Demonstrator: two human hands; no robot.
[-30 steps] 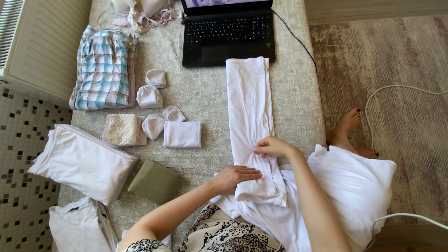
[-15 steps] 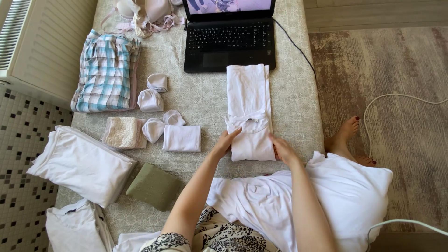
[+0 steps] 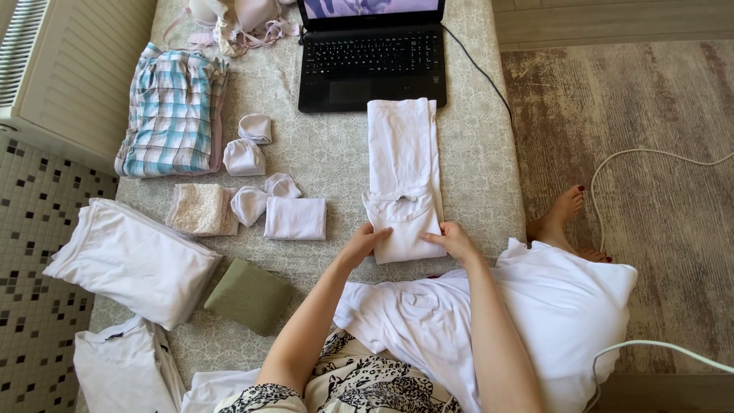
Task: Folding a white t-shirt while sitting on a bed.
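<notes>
A white shirt (image 3: pixel 401 164) lies folded into a long narrow strip on the patterned bed cover (image 3: pixel 329 153), its near end turned up over itself with the collar showing. My left hand (image 3: pixel 364 243) grips the near left corner of that fold. At the near right corner my right hand (image 3: pixel 453 239) holds the edge. Both hands rest at the bottom of the strip, just in front of my lap.
A black laptop (image 3: pixel 372 57) sits open beyond the shirt, its cable trailing right. Folded whites (image 3: pixel 294 218), small socks (image 3: pixel 245 157), a plaid shirt (image 3: pixel 172 111), an olive piece (image 3: pixel 248 294) lie left. Unfolded white garments (image 3: pixel 535 313) cover my lap. A radiator (image 3: pixel 69 69) stands far left.
The near end of the shirt was lifted and folded up over the strip. Both hands moved forward with it and now hold its lower corners.
</notes>
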